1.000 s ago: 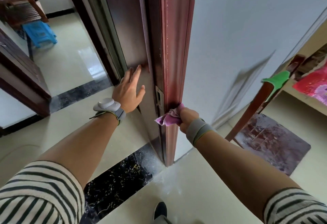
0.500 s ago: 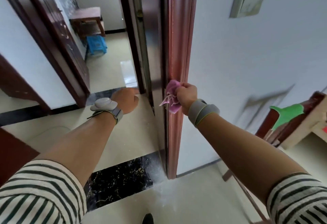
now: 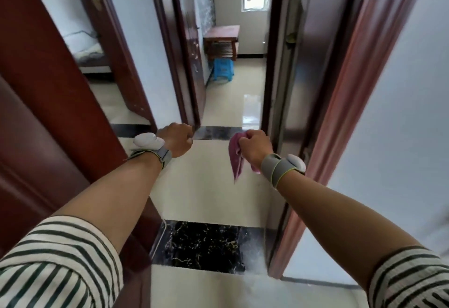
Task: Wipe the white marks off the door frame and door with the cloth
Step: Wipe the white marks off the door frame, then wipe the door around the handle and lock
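Observation:
My right hand [image 3: 255,147] is closed around a pink cloth [image 3: 236,162], which hangs loose below the fist in the middle of the doorway. It is held clear of the reddish-brown door frame [image 3: 340,103] on the right, not touching it. My left hand [image 3: 177,138] is a closed fist with nothing in it, level with the right hand and near the dark red door [image 3: 43,103] on the left. A whitish dusty smear [image 3: 252,266] lies on the floor at the foot of the frame.
A black marble threshold strip [image 3: 199,244] crosses the floor below my arms. Beyond the doorway a tiled hallway leads to a wooden bench [image 3: 222,40] and a blue plastic stool [image 3: 222,69]. More dark door frames [image 3: 179,52] stand on the left. A white wall [image 3: 401,137] fills the right.
My right hand has pulled the cloth off the door frame and moved left into the open doorway. The view has swung left and up; my left hand stays in a fist.

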`<state>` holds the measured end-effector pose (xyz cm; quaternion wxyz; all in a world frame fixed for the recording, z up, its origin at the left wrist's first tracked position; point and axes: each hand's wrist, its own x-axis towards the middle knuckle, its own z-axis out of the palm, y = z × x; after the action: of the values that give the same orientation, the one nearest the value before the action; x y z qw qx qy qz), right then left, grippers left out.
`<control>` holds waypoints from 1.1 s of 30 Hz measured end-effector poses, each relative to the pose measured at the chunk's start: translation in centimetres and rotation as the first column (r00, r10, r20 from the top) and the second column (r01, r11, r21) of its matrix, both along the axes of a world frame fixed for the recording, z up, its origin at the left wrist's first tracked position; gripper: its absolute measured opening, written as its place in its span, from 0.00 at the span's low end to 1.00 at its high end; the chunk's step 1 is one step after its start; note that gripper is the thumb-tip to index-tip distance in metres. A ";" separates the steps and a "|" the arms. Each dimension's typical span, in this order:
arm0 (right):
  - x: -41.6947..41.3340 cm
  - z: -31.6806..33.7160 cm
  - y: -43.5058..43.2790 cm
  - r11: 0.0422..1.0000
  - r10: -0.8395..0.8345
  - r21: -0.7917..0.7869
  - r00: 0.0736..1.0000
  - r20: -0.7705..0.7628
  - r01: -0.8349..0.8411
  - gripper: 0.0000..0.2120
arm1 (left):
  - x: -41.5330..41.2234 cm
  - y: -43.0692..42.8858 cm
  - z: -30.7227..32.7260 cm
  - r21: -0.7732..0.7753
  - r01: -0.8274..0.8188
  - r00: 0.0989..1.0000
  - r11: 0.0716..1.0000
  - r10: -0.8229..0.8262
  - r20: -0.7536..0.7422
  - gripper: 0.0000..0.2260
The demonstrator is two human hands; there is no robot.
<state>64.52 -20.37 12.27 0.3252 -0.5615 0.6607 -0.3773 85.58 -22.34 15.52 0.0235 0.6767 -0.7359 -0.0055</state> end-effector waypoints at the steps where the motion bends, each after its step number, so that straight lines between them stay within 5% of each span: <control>1: 1.0 -0.1 -0.6 0.999 0.041 0.004 0.999 -0.013 -0.041 0.09 | 1.1 -0.2 0.0 0.003 -0.034 0.999 0.999 0.034 -0.002 0.13; 15: 13.7 -0.1 -6.8 0.858 0.503 -0.013 0.846 -0.176 -0.513 0.09 | 10.4 3.8 1.5 0.025 -0.446 0.895 0.895 0.445 0.031 0.15; 25: 21.1 -1.3 -1.8 0.453 0.856 -0.149 0.476 -0.203 -0.879 0.19 | 10.2 16.7 0.6 -0.027 -0.802 0.598 0.597 0.801 -0.029 0.16; 27: 21.9 -1.1 -0.3 0.434 0.863 -0.142 0.456 -0.216 -0.890 0.21 | 9.7 19.2 0.6 -0.073 -0.830 0.557 0.553 0.830 -0.044 0.16; 33: 24.8 0.3 8.3 0.239 0.948 -0.179 0.269 -0.172 -0.954 0.08 | 8.4 31.1 1.4 -0.101 -0.942 0.326 0.321 0.945 -0.038 0.16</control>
<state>89.31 -12.02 12.57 0.4051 -0.8867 0.1382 -0.1749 94.01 8.73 16.95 0.0475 0.9758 -0.2057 0.0570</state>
